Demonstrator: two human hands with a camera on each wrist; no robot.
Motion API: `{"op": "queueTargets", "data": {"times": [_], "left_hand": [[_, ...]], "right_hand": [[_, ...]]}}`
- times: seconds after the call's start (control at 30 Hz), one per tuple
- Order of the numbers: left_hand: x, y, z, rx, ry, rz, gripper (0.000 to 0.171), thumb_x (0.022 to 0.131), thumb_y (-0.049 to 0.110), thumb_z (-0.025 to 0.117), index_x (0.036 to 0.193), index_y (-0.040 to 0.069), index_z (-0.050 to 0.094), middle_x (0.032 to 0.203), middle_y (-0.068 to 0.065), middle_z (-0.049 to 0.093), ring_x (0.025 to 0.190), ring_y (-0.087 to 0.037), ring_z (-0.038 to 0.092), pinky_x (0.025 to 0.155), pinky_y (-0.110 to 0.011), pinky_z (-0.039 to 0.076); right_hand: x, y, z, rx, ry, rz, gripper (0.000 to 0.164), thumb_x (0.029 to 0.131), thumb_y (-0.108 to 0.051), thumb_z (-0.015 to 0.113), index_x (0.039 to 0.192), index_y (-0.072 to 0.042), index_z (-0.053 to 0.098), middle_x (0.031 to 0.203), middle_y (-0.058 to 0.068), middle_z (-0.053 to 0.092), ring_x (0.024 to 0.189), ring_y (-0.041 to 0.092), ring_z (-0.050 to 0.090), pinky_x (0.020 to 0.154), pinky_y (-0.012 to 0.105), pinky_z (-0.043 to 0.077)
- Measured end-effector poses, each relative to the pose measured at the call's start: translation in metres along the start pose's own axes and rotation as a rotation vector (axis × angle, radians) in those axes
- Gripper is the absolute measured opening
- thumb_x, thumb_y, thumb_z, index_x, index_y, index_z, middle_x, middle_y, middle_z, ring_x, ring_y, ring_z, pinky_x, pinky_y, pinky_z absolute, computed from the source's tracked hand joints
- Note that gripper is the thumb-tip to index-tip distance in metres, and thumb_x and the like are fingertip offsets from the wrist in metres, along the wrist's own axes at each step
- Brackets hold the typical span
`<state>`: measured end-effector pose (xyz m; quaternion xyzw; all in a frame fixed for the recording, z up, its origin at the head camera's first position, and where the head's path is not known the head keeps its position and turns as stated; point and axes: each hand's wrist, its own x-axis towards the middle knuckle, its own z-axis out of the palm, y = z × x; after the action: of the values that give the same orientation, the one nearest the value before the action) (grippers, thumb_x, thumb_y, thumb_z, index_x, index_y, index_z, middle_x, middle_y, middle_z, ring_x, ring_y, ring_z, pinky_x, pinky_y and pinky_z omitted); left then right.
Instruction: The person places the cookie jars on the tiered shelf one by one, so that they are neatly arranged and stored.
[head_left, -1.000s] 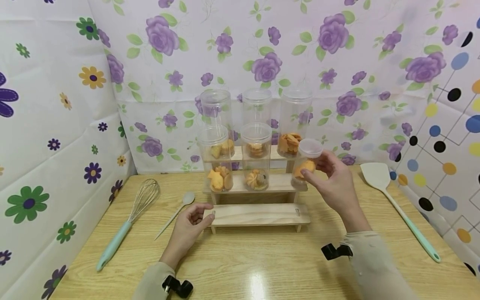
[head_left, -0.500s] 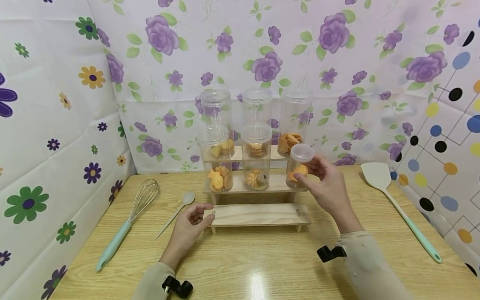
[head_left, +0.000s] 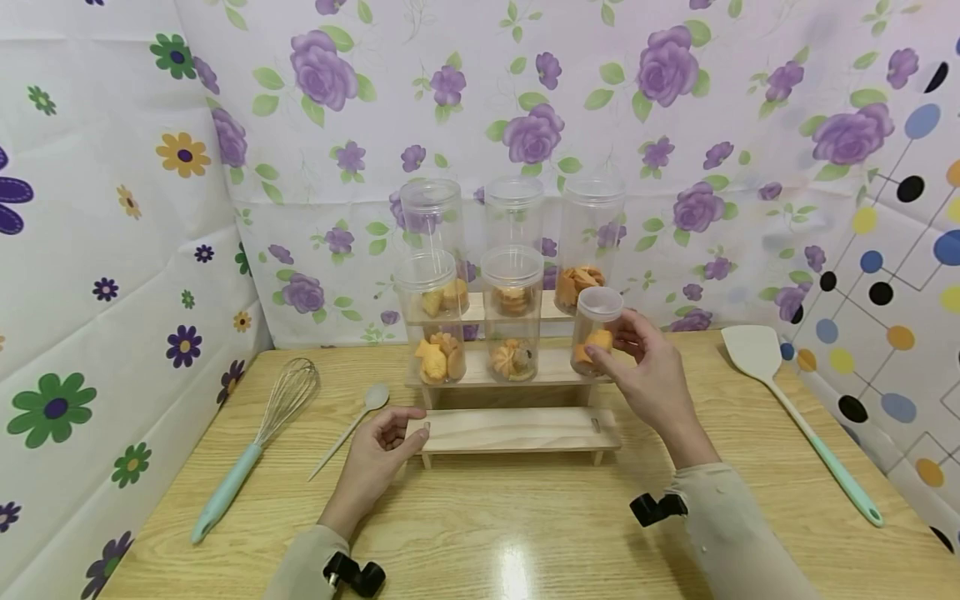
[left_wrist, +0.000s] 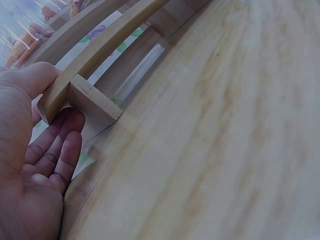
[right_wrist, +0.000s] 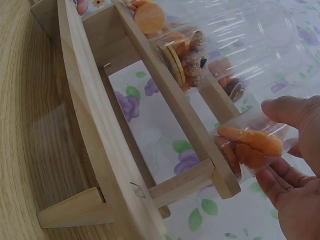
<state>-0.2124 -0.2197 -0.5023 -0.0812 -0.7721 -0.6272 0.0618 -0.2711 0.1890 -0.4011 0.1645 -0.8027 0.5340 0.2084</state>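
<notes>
A three-step wooden display rack (head_left: 517, 429) stands on the table. My left hand (head_left: 378, 454) grips the left end of its lowest step; in the left wrist view the thumb is above the board (left_wrist: 95, 57) and the fingers (left_wrist: 67, 150) are curled beneath. My right hand (head_left: 656, 383) holds a short clear lidded jar (head_left: 587, 335) of orange cookies between thumb and fingers. It stands upright at the right end of the middle step, its base at the board in the right wrist view. Two taller cookie jars, left (head_left: 431, 325) and centre (head_left: 512, 321), share that step.
Three tall clear jars with cookies, including the right one (head_left: 592, 242), stand on the top step. A whisk (head_left: 258, 442) and a small spoon (head_left: 352, 425) lie left; a white spatula (head_left: 795, 408) lies right. Floral cloth (head_left: 465, 108) hangs behind the rack.
My right hand has brought the short jar left and down onto the right end of the middle step, and the jar now stands straighter. My left hand keeps its grip on the rack.
</notes>
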Motion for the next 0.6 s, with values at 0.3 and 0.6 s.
{"op": "queueTargets", "data": {"times": [0.3,0.6], "left_hand": [[0.000,0.000,-0.001,-0.008,-0.003,0.003,0.029,0.103,0.018,0.084,0.131,0.012,0.077,0.110,-0.015,0.071,0.090,-0.018,0.064,0.077,-0.024,0.054],[0.000,0.001,-0.001,-0.008,-0.009,0.011,0.029,0.104,0.017,0.083,0.131,0.010,0.077,0.111,-0.016,0.071,0.090,-0.018,0.066,0.077,-0.025,0.055]], "right_hand": [[0.000,-0.006,-0.001,-0.021,-0.020,0.040,0.060,0.102,-0.022,0.087,0.154,-0.006,0.060,0.133,0.016,0.069,0.124,0.030,0.066,0.108,0.042,0.057],[0.001,-0.012,-0.009,-0.117,-0.024,0.023,0.075,0.099,-0.025,0.090,0.160,-0.001,0.053,0.139,0.021,0.066,0.129,0.039,0.064,0.111,0.059,0.053]]}}
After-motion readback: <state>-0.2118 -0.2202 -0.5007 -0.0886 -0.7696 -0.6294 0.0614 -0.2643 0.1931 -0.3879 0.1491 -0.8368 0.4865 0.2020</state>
